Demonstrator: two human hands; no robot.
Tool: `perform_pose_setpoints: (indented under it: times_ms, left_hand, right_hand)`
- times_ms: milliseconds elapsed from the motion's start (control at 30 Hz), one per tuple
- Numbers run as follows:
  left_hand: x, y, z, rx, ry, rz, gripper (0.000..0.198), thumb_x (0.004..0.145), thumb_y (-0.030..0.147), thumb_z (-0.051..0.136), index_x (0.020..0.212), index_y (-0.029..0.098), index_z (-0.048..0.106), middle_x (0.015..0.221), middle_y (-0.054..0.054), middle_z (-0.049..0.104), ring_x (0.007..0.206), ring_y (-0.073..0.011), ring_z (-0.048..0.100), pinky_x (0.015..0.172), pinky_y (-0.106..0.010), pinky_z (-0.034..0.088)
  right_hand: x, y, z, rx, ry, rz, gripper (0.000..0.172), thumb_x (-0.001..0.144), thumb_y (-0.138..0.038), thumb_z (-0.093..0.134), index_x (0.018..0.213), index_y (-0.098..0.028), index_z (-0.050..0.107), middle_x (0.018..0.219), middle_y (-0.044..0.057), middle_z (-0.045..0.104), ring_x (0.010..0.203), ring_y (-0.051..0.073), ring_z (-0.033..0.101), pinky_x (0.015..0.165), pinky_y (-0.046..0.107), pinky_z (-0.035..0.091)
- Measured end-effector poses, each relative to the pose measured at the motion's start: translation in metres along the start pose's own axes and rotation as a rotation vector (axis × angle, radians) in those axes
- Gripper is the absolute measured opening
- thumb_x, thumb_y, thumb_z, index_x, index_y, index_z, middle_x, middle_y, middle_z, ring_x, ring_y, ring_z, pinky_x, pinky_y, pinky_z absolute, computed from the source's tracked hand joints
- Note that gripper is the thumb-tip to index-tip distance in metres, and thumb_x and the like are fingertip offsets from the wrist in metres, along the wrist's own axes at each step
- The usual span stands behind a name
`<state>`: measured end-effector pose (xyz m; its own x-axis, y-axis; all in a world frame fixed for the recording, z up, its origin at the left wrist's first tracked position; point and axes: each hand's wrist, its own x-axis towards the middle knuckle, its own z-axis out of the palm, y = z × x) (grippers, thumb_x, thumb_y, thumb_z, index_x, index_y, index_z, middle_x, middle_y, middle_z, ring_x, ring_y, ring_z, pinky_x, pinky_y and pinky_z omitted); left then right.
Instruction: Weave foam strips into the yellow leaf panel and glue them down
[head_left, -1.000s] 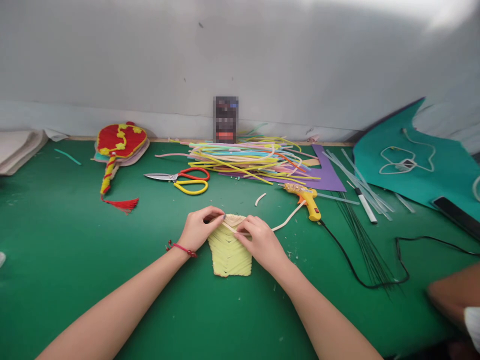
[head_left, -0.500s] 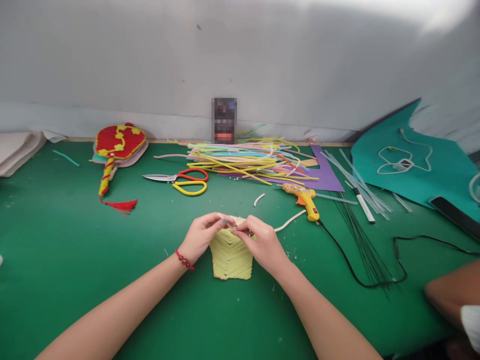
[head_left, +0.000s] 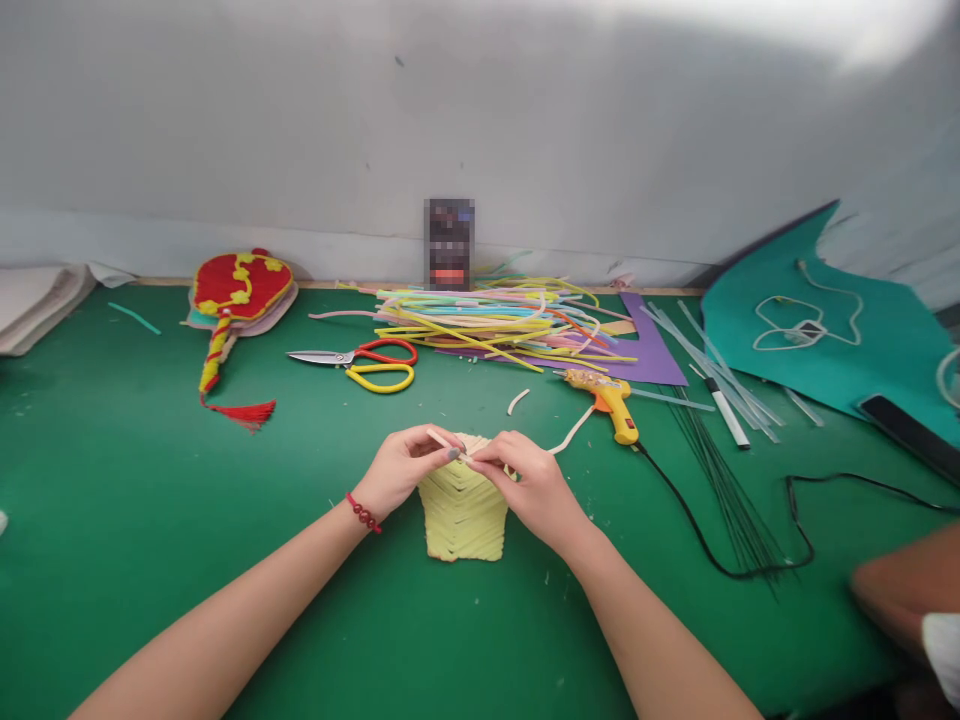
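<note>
Both hands pinch a cream-white pipe cleaner (head_left: 574,432) over a pale yellow panel (head_left: 465,515) covered in slanting rows of pipe cleaner. My left hand (head_left: 401,468), fingers closed, grips it near its end, which sticks up past the thumb. Just beside it, my right hand (head_left: 529,480) presses the strip between thumb and fingers at the panel's whitish upper part. The rest of the strip trails out behind the right hand towards the yellow glue gun (head_left: 619,412). Part of the panel's top is hidden by my fingers. A short white offcut (head_left: 517,401) lies behind the hands.
Scissors (head_left: 382,365) and a red fan (head_left: 241,285) with a tassel lie at left. A pile of coloured pipe cleaners (head_left: 487,325) and a phone (head_left: 450,245) stand behind. Right are glue sticks (head_left: 720,365), dark wires (head_left: 731,500), a black cable (head_left: 682,515) and another person's arm (head_left: 907,580).
The white pipe cleaner's end now shows above my left thumb. Its trailing part has shifted and curves up more steeply beside the glue gun. Both hands stay over the panel.
</note>
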<state>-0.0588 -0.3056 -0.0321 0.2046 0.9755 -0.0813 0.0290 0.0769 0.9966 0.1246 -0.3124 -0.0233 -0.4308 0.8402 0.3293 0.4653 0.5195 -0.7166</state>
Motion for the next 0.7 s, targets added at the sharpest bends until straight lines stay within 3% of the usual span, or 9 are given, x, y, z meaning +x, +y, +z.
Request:
perform_pose_setpoints:
  times_ms: [267,700]
  left_hand:
    - [-0.002,-0.004,0.002,-0.043,-0.039,0.005,0.025,0.063,0.039,0.071,0.071,0.016,0.066,0.077,-0.005,0.069,0.073,-0.0173,0.062,0.072,-0.03,0.049]
    - [-0.004,-0.006,0.003,-0.07,-0.102,0.071,0.011,0.069,0.026,0.069,0.069,0.016,0.065,0.076,-0.004,0.067,0.075,-0.015,0.061,0.075,-0.027,0.048]
  right_hand:
    - [0.003,-0.001,-0.015,0.066,-0.018,-0.008,0.015,0.086,-0.031,0.053,0.082,-0.023,0.064,0.073,0.002,0.063,0.073,0.016,0.054,0.068,0.029,0.044]
    - [0.003,-0.002,-0.015,0.056,-0.045,-0.077,0.013,0.085,-0.024,0.054,0.079,-0.022,0.065,0.071,0.001,0.063,0.071,0.014,0.052,0.066,0.027,0.043]
